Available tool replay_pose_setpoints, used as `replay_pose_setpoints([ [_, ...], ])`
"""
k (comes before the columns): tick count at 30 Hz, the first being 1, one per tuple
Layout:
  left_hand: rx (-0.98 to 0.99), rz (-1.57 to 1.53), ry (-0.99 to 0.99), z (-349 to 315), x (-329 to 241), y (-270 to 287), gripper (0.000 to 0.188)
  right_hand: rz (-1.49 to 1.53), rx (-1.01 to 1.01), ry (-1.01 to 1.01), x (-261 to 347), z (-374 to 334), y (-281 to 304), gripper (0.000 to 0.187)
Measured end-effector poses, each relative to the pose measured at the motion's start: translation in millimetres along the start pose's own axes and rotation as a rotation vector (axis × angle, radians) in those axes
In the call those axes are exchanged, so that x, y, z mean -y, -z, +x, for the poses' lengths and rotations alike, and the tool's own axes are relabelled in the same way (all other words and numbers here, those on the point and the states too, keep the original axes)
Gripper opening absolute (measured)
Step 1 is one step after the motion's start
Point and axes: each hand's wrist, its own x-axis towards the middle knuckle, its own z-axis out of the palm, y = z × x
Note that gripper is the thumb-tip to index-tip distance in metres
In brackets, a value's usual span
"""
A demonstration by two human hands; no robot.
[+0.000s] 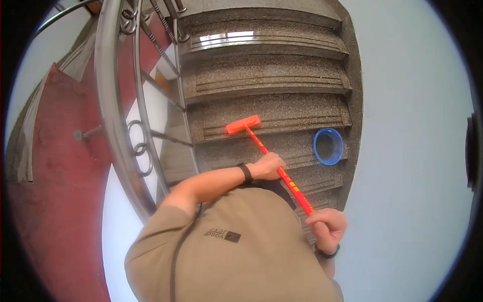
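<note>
A floor scrub brush has an orange head (243,124) with short bristles, which lies on the tread of a stone stair step (297,108). Its long red handle (297,191) slants down to the right toward me. My left hand (267,166) is closed around the middle of the handle, a black band on its wrist. Near the handle's end my right hand (328,229) also grips it, with a dark band on that wrist. A blue bucket (327,134) stands on a lower step to the right of the brush; the liquid or floor of it looks grey.
Speckled stone steps rise ahead, with a bright reflection (226,38) on an upper one. A curved metal handrail (106,75) with rings and bars borders the left. Past it lies a red floor (65,191) lower down. A pale wall (412,151) closes the right side.
</note>
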Motion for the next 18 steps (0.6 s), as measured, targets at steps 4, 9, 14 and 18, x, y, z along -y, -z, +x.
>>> replay_pose_setpoints([
  [4,-0.005,0.017,-0.02,-2.4,10.0,1.6,0.015,-0.056,0.051,0.102,-12.9,1.0,-7.8,0.015],
  [9,-0.042,0.051,0.005,-2.6,10.2,7.0,0.017,-0.047,-0.021,0.093,-14.6,3.5,-11.8,0.015],
  [14,0.017,0.005,0.05,-9.7,-0.3,-11.5,0.017,-0.12,0.12,0.189,3.9,-2.9,-5.6,0.017],
  [18,-0.025,-0.006,0.001,-5.8,-12.8,-28.3,0.017,0.136,-0.017,0.068,5.6,-16.6,3.9,0.014],
])
